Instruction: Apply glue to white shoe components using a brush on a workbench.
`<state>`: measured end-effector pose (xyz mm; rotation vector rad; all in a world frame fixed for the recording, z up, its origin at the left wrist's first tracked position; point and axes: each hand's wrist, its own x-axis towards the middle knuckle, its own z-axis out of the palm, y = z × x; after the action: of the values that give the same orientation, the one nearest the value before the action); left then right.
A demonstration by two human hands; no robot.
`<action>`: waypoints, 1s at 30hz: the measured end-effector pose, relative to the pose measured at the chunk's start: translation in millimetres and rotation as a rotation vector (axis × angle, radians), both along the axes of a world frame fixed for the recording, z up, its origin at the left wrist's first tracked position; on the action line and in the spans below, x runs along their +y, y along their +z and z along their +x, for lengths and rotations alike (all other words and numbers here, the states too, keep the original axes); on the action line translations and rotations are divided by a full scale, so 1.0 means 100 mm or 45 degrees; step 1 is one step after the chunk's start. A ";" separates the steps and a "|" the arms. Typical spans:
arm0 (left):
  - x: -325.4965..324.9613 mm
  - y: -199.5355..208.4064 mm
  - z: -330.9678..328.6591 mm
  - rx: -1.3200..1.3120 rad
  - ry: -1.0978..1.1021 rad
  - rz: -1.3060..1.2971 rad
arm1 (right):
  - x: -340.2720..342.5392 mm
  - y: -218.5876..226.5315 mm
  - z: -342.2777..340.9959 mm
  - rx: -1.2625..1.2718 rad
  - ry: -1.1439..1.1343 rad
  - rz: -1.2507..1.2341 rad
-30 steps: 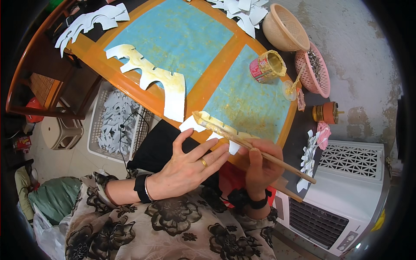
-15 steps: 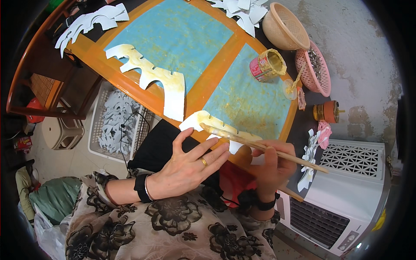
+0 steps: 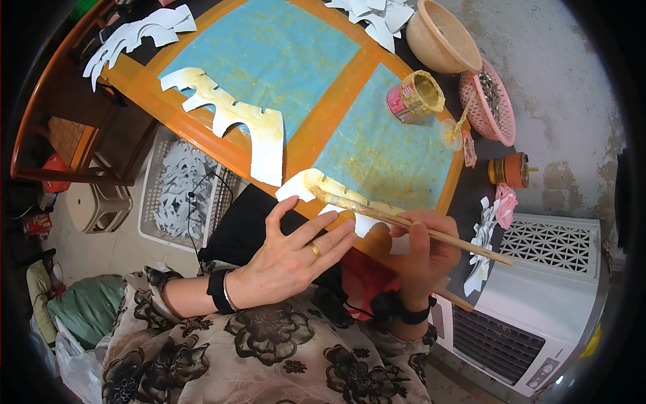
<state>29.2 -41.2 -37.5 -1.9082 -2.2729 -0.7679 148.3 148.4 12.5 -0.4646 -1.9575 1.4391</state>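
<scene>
My right hand (image 3: 425,252) is closed around the wooden handle of a long brush (image 3: 464,242). The brush's glue-coated end lies on a white scalloped cut-out (image 3: 295,187) at the table's near edge. Yellowish glue covers the cut-out's far side, and my right hand hides its right end. My left hand (image 3: 289,259) has its fingers spread, with the tips resting along the cut-out's near edge. A second cut-out (image 3: 268,151), also streaked with yellow, lies to the left. On the blue sheet farther back stands an open glue-smeared can (image 3: 415,101).
White cut-outs are piled at the far left (image 3: 138,37) and far middle (image 3: 373,17). Right of the table are a beige basket (image 3: 441,50), a pink basket (image 3: 498,118) and a white air cooler (image 3: 548,246). A crate (image 3: 151,209) of cut pieces sits on the floor at left.
The brush tip has slid slightly right and nearer along the cut-out, with my right hand shifting little. My left hand stays nearly in place.
</scene>
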 end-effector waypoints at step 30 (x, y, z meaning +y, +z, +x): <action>0.01 0.01 0.01 -0.059 -0.022 0.022 | 0.01 0.06 0.24 0.081 -0.059 0.115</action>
<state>30.4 -40.2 -36.0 -1.9253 -2.2709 -0.8402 172.5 149.0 19.0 -0.4156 -1.9396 1.3147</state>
